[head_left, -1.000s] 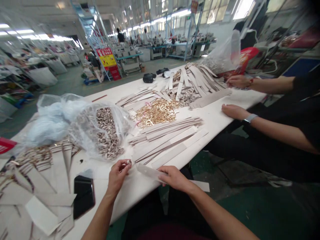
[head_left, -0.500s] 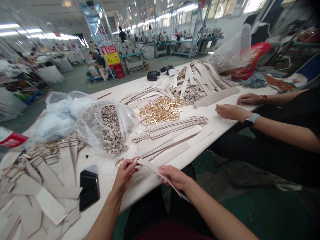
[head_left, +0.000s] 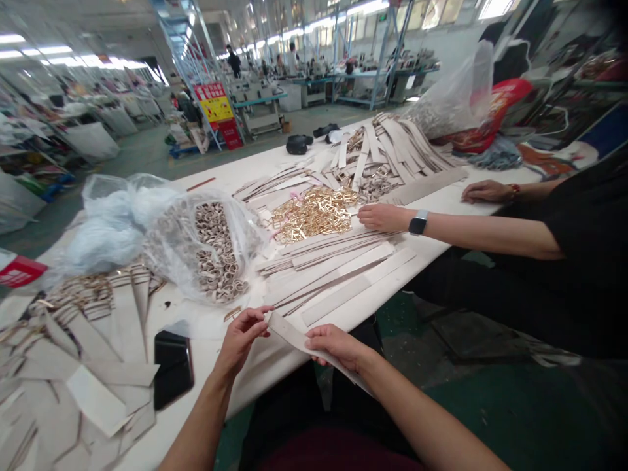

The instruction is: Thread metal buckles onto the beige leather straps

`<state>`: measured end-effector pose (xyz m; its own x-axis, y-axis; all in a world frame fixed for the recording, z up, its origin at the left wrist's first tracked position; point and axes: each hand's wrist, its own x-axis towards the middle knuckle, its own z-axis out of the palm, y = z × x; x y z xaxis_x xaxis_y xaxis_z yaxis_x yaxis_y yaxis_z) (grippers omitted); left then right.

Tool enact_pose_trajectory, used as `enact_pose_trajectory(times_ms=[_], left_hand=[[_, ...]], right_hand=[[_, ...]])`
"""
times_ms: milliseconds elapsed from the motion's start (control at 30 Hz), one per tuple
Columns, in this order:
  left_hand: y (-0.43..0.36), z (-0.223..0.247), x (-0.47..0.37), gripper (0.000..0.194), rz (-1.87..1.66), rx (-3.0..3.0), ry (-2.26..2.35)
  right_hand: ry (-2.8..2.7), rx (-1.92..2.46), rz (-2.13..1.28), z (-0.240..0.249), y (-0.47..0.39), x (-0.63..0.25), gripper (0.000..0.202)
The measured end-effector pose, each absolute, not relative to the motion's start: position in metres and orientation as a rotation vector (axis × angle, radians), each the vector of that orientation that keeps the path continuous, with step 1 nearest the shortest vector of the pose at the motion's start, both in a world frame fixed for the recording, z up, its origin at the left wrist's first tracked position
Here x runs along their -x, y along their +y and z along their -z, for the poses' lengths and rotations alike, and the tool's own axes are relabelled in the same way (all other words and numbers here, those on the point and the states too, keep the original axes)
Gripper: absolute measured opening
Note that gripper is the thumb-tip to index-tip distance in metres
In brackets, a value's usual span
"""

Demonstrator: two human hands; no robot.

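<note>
A light grey strap [head_left: 289, 332] runs between my two hands over the table's near edge. My right hand [head_left: 338, 347] grips it partway along, thumb on top, and its tail hangs down under my wrist. At the strap's upper end, my left hand [head_left: 245, 333] is closed with its fingertips on the end; exactly how they pinch it is partly hidden. Just beyond my left fingers a gold buckle [head_left: 232, 313] lies on the table. Flat straps [head_left: 338, 288] are laid out past my hands.
A plastic bag [head_left: 216, 255] of small grey loops stands left of a heap of gold buckles [head_left: 314, 212]. Buckled straps [head_left: 98, 353] and a phone [head_left: 173, 369] lie at left. From the right, a co-worker's hand [head_left: 385, 217] reaches beside the buckles; more straps [head_left: 392, 150] are piled behind.
The strap has turned so its broad face shows more. My hands stay nearly in place. The co-worker's watch-wearing arm has reached left to the buckle heap.
</note>
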<state>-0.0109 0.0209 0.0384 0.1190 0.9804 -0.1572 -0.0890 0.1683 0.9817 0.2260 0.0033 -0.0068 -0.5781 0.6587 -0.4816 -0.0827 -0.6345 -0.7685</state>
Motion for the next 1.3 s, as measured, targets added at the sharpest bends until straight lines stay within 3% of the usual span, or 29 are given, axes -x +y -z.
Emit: enact_pose_trajectory(times_ms=[133,267,367,467,667,867,1033,1167,1300], left_hand=[[0.018,-0.026,0.002,0.021,-1.043,-1.077,1.22],[0.016,-0.011,-0.003,0.024,-1.032,-1.106,1.333],[0.016,-0.01,0.002,0.023,-0.982,-1.391,1.488],[0.017,-0.02,0.005,0.023,-1.02,-1.625,1.624],[0.002,-0.038,-0.013,0.033,-0.799,-1.27,1.364],[-0.019,-0.023,-0.03,0.028,-0.906,-1.09,1.34],[-0.033,-0.016,-0.033,0.027,-0.956,-1.049,1.361],[-0.034,-0.02,-0.018,0.025,-0.899,-1.192,1.402],[-0.02,-0.02,0.008,0.022,-0.917,-1.732,1.758]], right_hand=[[-1.258,1.114,-2.034,-0.013,0.003,-0.218,0.028],[-1.782,1.265,-1.294,-0.025,0.006,-0.206,0.051],[-2.016,1.333,-0.94,-0.021,0.011,-0.203,0.05],[-2.064,1.293,-0.943,-0.019,0.015,-0.207,0.045],[-2.223,1.138,-0.914,-0.026,0.003,-0.204,0.05],[-2.291,1.346,-0.656,-0.004,-0.019,-0.195,0.048],[-2.278,1.22,-0.593,0.001,-0.026,-0.197,0.036],[-2.266,1.169,-0.646,0.009,-0.022,-0.205,0.033],[-2.17,1.215,-0.737,0.028,-0.013,-0.213,0.035]])
